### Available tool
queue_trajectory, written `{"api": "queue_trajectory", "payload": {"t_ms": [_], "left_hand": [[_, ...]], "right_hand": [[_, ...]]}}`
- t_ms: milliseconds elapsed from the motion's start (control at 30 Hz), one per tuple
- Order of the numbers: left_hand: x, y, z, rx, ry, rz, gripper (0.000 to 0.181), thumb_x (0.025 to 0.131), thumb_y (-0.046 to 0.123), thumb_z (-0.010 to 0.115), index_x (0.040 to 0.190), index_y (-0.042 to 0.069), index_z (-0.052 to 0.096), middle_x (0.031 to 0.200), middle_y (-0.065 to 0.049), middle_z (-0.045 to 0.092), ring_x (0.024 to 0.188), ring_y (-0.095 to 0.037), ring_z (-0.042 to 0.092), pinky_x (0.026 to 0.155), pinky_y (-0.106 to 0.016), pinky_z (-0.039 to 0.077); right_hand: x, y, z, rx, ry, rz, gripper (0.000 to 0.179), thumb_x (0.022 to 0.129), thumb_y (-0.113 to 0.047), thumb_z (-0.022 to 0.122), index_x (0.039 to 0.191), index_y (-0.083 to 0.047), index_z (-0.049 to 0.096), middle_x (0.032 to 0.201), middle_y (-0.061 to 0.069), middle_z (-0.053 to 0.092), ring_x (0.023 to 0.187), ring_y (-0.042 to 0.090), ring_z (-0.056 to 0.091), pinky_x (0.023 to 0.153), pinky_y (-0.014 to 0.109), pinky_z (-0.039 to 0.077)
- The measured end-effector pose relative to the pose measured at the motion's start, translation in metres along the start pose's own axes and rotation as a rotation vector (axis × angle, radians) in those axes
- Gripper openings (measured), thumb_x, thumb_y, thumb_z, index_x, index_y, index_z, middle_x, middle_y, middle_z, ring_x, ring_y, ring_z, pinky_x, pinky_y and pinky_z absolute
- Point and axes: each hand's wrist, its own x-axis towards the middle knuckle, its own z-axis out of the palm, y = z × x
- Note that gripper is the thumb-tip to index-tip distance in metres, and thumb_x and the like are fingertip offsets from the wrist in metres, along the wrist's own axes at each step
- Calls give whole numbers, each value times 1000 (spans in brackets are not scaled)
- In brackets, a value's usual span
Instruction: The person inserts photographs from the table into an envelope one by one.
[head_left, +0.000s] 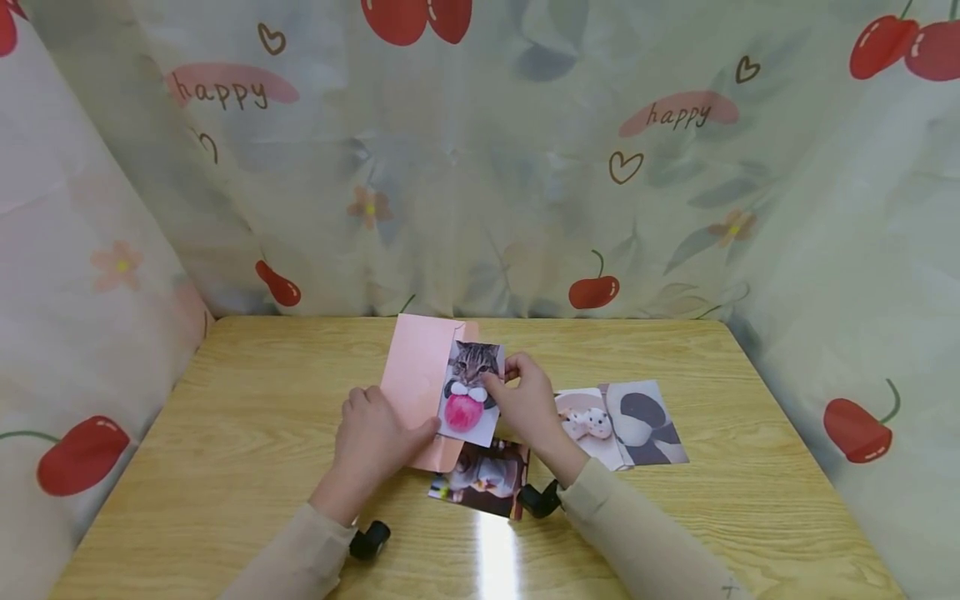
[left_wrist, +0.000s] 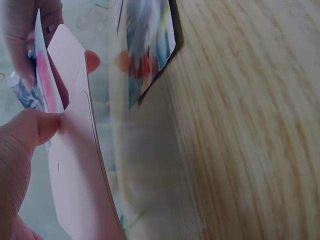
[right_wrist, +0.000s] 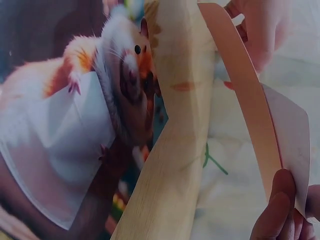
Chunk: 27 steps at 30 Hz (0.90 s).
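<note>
My left hand (head_left: 377,437) grips a pink envelope (head_left: 408,367) near its lower edge, thumb at the opening beside the flap. A photo card of a tabby cat with a pink ball (head_left: 465,410) is pinched at its right side by my right hand (head_left: 528,404). In the left wrist view the card (left_wrist: 46,75) stands at the mouth of the envelope (left_wrist: 80,165), close to the left thumb (left_wrist: 45,126). Whether its edge is inside, I cannot tell. The right wrist view shows the orange-pink flap (right_wrist: 240,85) and the card's pale back (right_wrist: 290,130).
A hamster picture (head_left: 487,479) lies on the wooden table (head_left: 270,392) below the envelope, partly covered. To the right lie two more pictures side by side, one with pale spotted shapes (head_left: 588,421), one grey and white (head_left: 641,425). Patterned curtains (head_left: 480,208) surround the table.
</note>
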Motion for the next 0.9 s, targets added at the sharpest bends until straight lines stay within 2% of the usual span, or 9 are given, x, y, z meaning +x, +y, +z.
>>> {"api": "queue_trajectory", "payload": {"t_ms": [233,433,633,900], "left_hand": [[-1,2,-2,-7,-3,4,101,68,72,67,112,-16,46,104,-27,46,93,-37,48,78,-48,46],[0,4,-2,8,-18,-4,103,69,74,64,114,-17,44,105,-28,45,93,-37,47,79,-47,46],[2,1,0,39,22,-5,103,67,73,66,111,-17,44,102,-27,45,91,-36,46,75,-46,46],[2,-2,2,48,38,-4,102,65,73,68,110,-16,44,100,-26,44,91,-37,46,75,-47,46]], "right_hand": [[0,0,0,14,-10,-13,25,85,-24,74,86,-10,54,86,5,56,69,19,48,58,32,41],[-1,-2,2,48,-39,2,26,86,-28,73,90,-10,55,87,6,56,57,16,49,53,31,47],[-3,-8,-1,177,-101,26,18,91,-20,66,100,-5,60,89,11,59,58,28,63,57,45,54],[0,-13,1,207,-160,63,17,91,-13,65,101,1,63,87,12,64,63,28,68,60,39,56]]}}
